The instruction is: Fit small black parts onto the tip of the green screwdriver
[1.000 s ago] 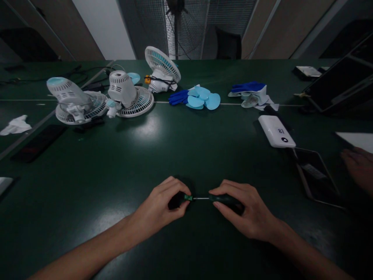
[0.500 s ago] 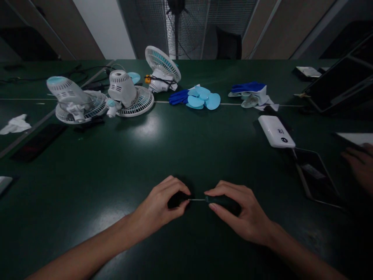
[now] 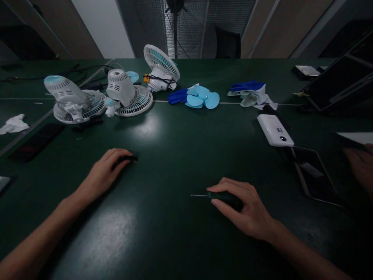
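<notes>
A screwdriver [image 3: 225, 199] with a dark green handle and a thin metal shaft is gripped in my right hand [image 3: 247, 210], its tip pointing left just above or on the table. My left hand [image 3: 107, 167] is closed around a small black piece [image 3: 133, 158], off to the upper left of the screwdriver. Most of that piece is hidden by the fingers, so I cannot tell its kind. A wide gap of dark green table [image 3: 166, 175] lies between the two hands.
White desk fans [image 3: 122, 91] stand at the back left. Behind the middle lie a light blue fan blade [image 3: 202, 97] and blue-and-white gloves [image 3: 250, 91]. At right are a white power bank [image 3: 275, 130], a dark tablet-like slab [image 3: 314, 173] and another person's hand [image 3: 359, 163].
My left hand has moved up and to the left with the black piece, away from the screwdriver. The shaft's tip is now exposed. My right hand has barely moved.
</notes>
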The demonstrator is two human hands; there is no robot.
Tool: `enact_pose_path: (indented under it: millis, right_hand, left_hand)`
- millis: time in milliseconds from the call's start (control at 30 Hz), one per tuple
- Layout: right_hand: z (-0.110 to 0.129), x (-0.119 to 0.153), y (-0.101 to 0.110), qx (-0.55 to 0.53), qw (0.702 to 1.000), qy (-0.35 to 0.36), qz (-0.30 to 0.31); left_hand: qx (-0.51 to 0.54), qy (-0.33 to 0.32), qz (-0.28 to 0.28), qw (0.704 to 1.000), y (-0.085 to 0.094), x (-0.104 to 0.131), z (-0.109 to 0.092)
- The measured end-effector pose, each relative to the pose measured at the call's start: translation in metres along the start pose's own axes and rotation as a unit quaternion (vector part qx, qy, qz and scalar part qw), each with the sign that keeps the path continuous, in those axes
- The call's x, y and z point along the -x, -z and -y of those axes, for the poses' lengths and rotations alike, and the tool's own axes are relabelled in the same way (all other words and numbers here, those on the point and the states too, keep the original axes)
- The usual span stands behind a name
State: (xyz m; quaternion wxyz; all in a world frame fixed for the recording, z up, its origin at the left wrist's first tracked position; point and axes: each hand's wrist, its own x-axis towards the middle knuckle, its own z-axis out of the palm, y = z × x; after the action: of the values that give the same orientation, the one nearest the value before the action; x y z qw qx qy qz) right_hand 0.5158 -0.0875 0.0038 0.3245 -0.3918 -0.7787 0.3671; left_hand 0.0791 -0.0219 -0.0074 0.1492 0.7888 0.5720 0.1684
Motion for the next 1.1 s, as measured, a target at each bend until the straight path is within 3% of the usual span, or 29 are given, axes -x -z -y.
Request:
enact_pose_path:
  millis: [100, 167, 433, 633, 767, 1100]
  right_hand:
    - [0.0, 0.0, 0.0, 0.007, 1.0, -0.001, 0.002]
    - [-0.001, 0.0, 0.0, 0.014, 1.0, -0.005, 0.006]
    - [-0.002, 0.0, 0.001, 0.007, 1.0, -0.004, 0.013]
    - [-0.002, 0.0, 0.0, 0.023, 1.0, -0.008, 0.012]
    - [-0.002, 0.0, 0.0, 0.015, 1.0, -0.007, 0.014]
    - [-0.002, 0.0, 0.0, 0.019, 1.0, -0.005, 0.016]
  left_hand:
    - [-0.045, 0.106, -0.045, 0.992, 0.025, -0.007, 0.046]
    - [-0.052, 0.136, -0.066, 0.987, 0.034, -0.005, 0.063]
    - [-0.044, 0.164, -0.06, 0.984, 0.045, 0.008, 0.076]
    - [-0.054, 0.249, 0.004, 0.967, 0.067, 0.028, 0.109]
    - [0.008, 0.285, 0.041, 0.957, 0.079, 0.035, 0.11]
    - [-0.071, 0.336, 0.029, 0.939, 0.085, 0.039, 0.101]
